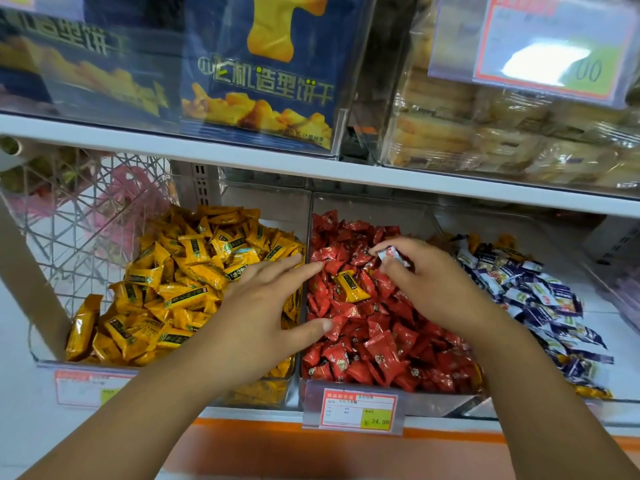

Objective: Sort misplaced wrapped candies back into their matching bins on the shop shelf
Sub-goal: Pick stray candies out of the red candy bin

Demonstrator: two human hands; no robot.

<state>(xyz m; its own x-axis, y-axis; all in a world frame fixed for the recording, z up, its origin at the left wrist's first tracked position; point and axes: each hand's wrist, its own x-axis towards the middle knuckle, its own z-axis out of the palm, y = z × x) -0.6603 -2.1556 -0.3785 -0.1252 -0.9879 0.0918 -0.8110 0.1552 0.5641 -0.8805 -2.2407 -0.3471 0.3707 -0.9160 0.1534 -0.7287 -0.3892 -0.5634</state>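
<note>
- R hand [433,285] pinches a blue-white candy [393,256] btwn thumb & fingertips. It's just above the red candies [381,341], not yet over the blue-white pile [536,299] to its right.
- Grip solid?
- Can't tell how much wrapper it has; looks like a fingertip hold only. Film's slick, so my worry is it slips & drops back among the reds before it clears the divider.
- And the L hand [263,303]?
- Spread, fingers straight, holding nothing. It's low across the wall btwn the yellow bin [277,209] & the red bin [363,209], thumb down by the reds. Fingertips are near a stray yellow candy [349,287] lying on top of them.
- So prob that one's next.
- Likely. Risk there: the yellows are heaped high right by the palm, so a low sweep w/ wrist or forearm could knock more over into the red. A flat grab might also scoop a red along w/ the yellow & carry it to the wrong bin.
- Both hands at once a problem?
- Could be. They're near each other over the same bin; if attention splits, one drop lands wrong. Also, yellow wrappers [504,244] show at the back of the blue-white pile, so a careless toss there could bury them deeper.
</note>
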